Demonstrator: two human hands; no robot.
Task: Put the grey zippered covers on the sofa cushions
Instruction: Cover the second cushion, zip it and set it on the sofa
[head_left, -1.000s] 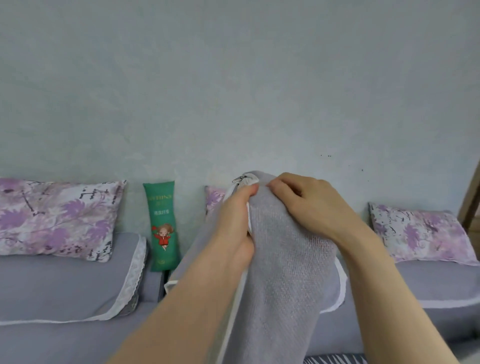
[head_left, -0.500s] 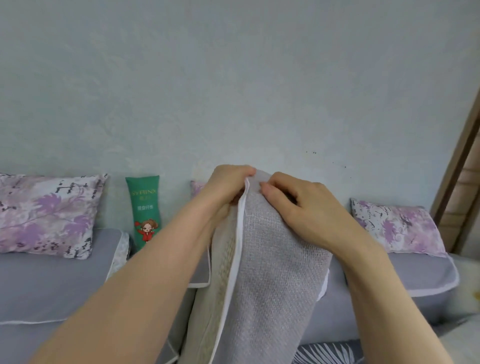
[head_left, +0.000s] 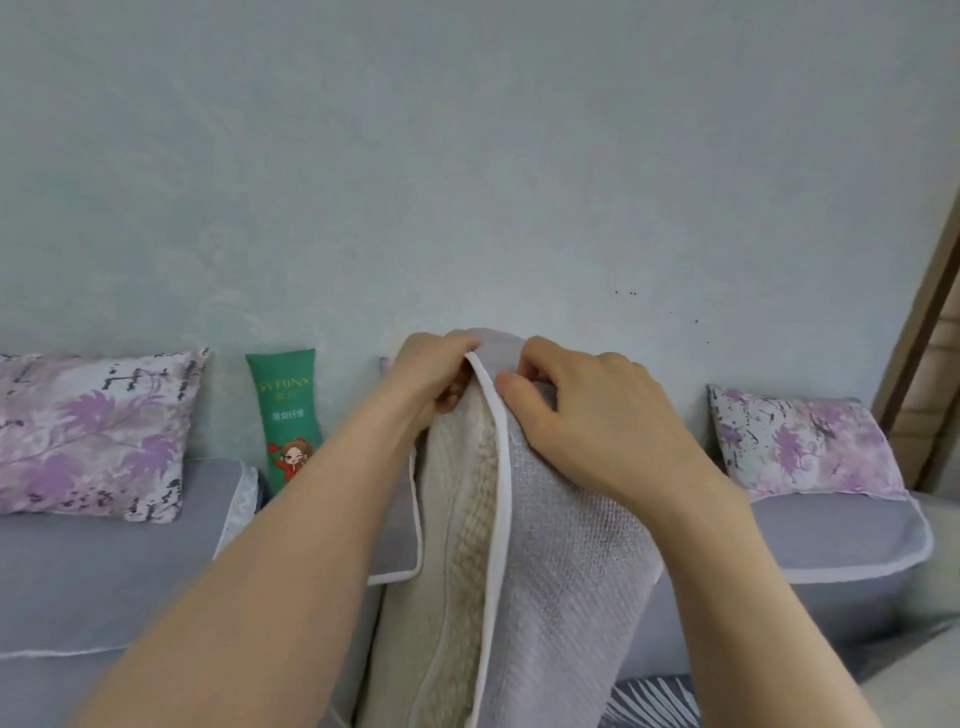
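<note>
Head view: hands, left (head_left: 435, 375) and right (head_left: 597, 421), pinch grey cover (head_left: 563, 571).

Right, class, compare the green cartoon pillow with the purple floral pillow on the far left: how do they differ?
The green cartoon pillow is narrow and stands on end; the purple floral pillow is wide and lies lengthwise. The green cartoon pillow bears lettering and a cartoon figure; the purple floral pillow bears a leafy purple print. Both rest against the wall.
</note>
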